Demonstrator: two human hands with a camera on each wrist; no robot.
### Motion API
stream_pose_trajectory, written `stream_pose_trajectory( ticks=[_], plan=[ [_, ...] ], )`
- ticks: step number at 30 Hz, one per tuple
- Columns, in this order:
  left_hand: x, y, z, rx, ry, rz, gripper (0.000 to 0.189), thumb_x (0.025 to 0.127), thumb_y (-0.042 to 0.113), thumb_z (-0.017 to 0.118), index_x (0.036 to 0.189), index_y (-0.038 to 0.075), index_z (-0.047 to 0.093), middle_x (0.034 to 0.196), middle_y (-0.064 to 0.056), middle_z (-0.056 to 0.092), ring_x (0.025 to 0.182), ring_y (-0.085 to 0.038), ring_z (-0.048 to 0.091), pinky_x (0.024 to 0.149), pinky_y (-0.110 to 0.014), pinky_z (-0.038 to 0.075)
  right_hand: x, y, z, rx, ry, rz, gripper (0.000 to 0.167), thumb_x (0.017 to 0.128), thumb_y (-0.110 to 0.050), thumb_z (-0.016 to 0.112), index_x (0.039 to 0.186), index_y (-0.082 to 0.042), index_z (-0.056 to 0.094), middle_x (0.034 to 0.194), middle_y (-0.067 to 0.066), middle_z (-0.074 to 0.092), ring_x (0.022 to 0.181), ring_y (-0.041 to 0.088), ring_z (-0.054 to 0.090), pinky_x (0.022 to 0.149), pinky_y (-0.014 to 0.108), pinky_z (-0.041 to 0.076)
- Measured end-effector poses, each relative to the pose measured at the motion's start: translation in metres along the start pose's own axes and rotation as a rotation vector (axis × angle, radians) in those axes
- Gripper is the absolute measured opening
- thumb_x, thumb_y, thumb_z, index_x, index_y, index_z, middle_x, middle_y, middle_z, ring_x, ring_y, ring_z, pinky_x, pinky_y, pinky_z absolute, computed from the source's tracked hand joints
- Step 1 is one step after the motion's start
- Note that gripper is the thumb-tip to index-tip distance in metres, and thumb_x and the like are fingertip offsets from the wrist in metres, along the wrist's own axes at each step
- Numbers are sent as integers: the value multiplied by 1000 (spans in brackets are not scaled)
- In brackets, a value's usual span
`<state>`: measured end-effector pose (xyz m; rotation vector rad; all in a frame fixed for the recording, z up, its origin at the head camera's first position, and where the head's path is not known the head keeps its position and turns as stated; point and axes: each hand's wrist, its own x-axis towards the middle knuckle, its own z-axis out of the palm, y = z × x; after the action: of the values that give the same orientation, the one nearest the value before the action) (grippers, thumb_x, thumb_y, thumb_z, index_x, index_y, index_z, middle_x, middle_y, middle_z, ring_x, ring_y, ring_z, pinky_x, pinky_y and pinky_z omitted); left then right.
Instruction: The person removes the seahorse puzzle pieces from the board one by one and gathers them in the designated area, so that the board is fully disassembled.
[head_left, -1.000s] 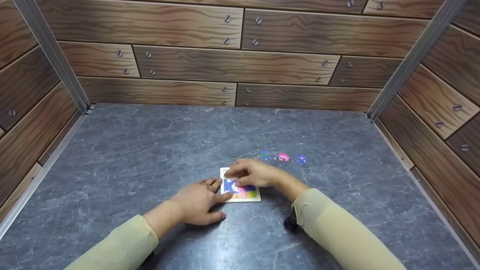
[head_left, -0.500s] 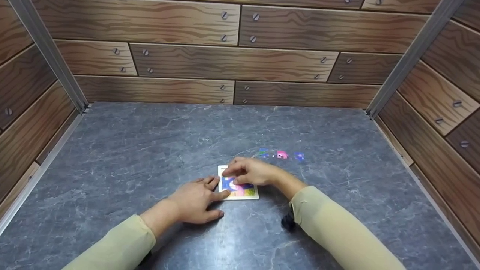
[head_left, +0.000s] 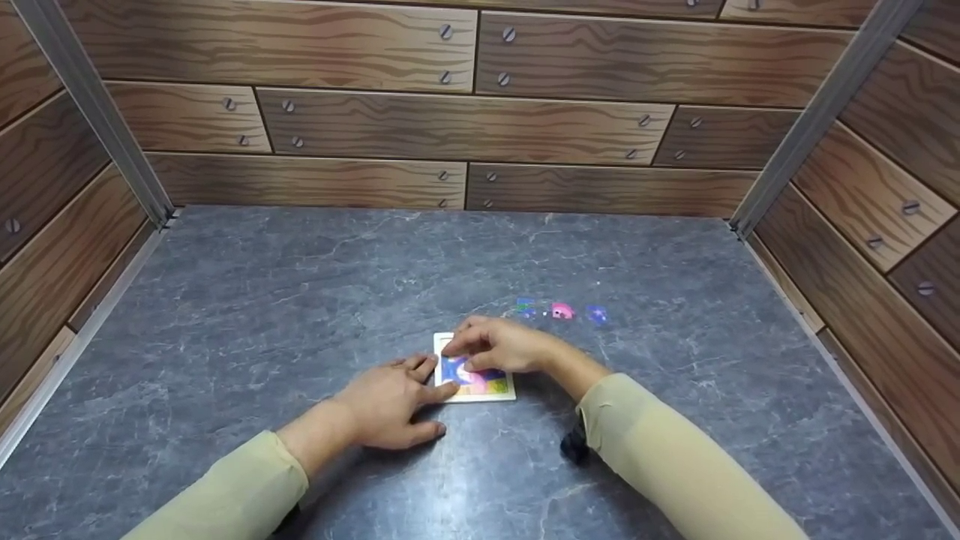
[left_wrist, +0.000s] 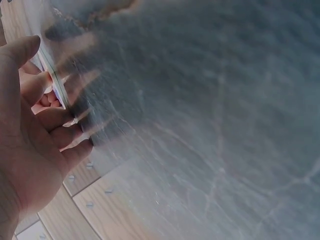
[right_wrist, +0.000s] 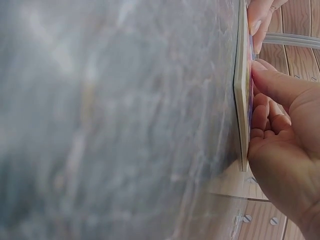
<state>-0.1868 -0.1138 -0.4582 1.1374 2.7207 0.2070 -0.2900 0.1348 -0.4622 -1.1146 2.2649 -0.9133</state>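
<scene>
In the head view a small puzzle board with a pale frame lies flat on the table; its picture shows blue, pink and yellow. My left hand lies at its left side, fingers stretched out, the index finger on the lower left of the picture and other fingertips at the frame's edge. Over the board's upper part, my right hand has thumb and fingers bent down, pinching what seems to be a puzzle piece at the upper left; the hand mostly hides it. In the right wrist view the thumb touches the picture side of the board.
Behind the board lie three loose puzzle pieces: a blue-green piece, a pink piece and a bluish-purple piece. The grey marbled table is enclosed by wood-patterned walls at the back and sides.
Both hands keep nearly the same place on the board. The whole head view shifts slightly; the loose pieces stay where they lie.
</scene>
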Motion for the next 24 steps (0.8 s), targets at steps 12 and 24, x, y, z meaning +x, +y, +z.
stream_pose_trajectory(
  ticks=[12, 24],
  plan=[
    [-1, -1, -1, -3, -9, -7, 62, 105, 55, 56, 160, 26, 52, 162, -31, 38, 150, -44, 41, 119, -56, 38, 1, 1, 1, 5, 0, 1, 34, 99, -7, 73, 133, -8, 75, 132, 7, 63, 120, 21, 57, 107, 41, 46],
    [-1, -1, -1, -4, -5, -6, 62, 105, 55, 56, 159, 26, 52, 162, -31, 38, 150, -45, 41, 120, -57, 37, 2, 2, 1, 17, -1, 5, 34, 98, -5, 72, 132, -7, 75, 132, 7, 63, 122, 21, 57, 109, 42, 46]
  ],
)
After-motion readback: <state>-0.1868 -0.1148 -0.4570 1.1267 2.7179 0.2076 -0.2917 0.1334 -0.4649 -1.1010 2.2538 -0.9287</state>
